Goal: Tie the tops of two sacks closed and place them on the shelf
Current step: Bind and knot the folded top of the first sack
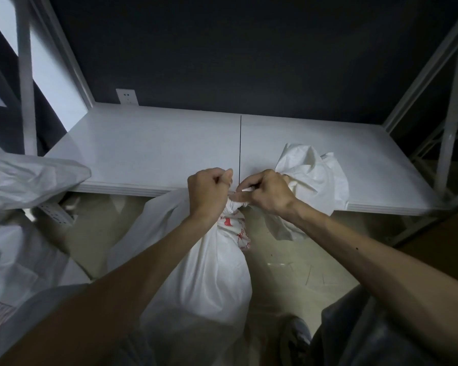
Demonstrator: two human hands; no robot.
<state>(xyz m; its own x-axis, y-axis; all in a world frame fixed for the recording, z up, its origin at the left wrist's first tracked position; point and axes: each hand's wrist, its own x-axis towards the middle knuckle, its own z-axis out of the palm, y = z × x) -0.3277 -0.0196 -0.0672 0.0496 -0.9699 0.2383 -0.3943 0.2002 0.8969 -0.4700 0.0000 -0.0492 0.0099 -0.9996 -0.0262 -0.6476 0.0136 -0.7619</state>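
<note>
Below the front edge of the shelf (156,149) stands the white sack (204,273). Its bunched neck is clenched by the left hand (208,191) and the right hand (267,192), apparently to cinch it.

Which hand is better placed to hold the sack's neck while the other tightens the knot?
Probably the right hand: its fingers pinch the sack right at its neck, the loose top bunched beside it. The left hand is fisted just above.

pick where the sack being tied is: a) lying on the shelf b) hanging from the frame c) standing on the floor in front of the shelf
c: the sack stands on the floor below the shelf edge, with the left hand and right hand gripping its bunched neck.
</note>
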